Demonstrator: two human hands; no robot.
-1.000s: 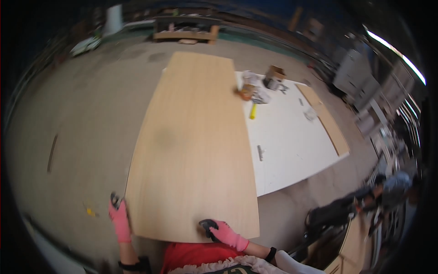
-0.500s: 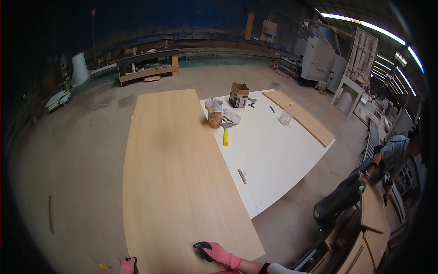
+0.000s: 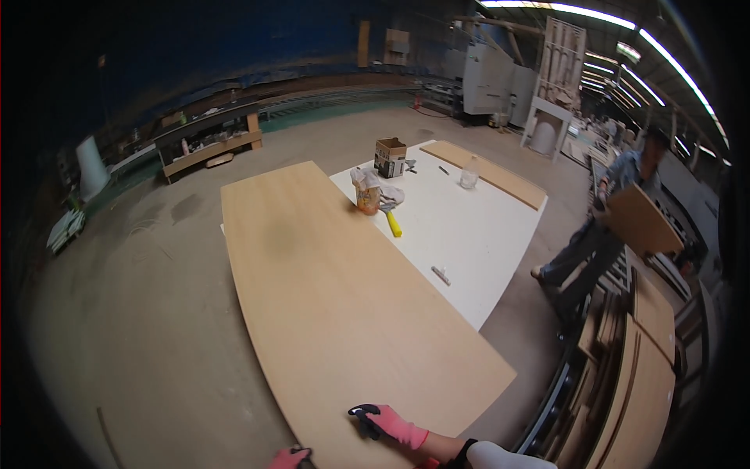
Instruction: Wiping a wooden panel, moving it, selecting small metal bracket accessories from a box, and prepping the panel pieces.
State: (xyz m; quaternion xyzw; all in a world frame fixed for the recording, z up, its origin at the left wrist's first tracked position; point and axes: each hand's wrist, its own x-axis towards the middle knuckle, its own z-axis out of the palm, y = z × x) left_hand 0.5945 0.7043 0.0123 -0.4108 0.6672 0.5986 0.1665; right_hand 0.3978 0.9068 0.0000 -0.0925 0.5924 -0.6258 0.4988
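Observation:
A long, light wooden panel point(image 3: 328, 297) lies over the left part of a white board point(image 3: 445, 227). My right hand point(image 3: 394, 426), in a pink glove with black fingertips, rests on the panel's near end. Its fingers are curled together, and a small pale spot shows at their tips; what it is I cannot make out. At the lower edge of the picture, my left hand point(image 3: 291, 458), gloved alike, has its fingertips closed on the panel's left edge; most of that hand is cut off.
On the white board stand a cardboard box point(image 3: 390, 159), a cloth-topped jar point(image 3: 366, 195), a yellow-handled scraper point(image 3: 394, 224), a clear bottle point(image 3: 469, 173), a small metal piece point(image 3: 441, 275) and a wooden strip point(image 3: 492, 173). At right, a co-worker point(image 3: 617, 211) holds a board point(image 3: 642, 220) beside stacked panels point(image 3: 644, 359).
The view has swung to the right, so the panel now slants across it. Both my hands stay at the panel's near end. The co-worker has straightened up and lifted a board.

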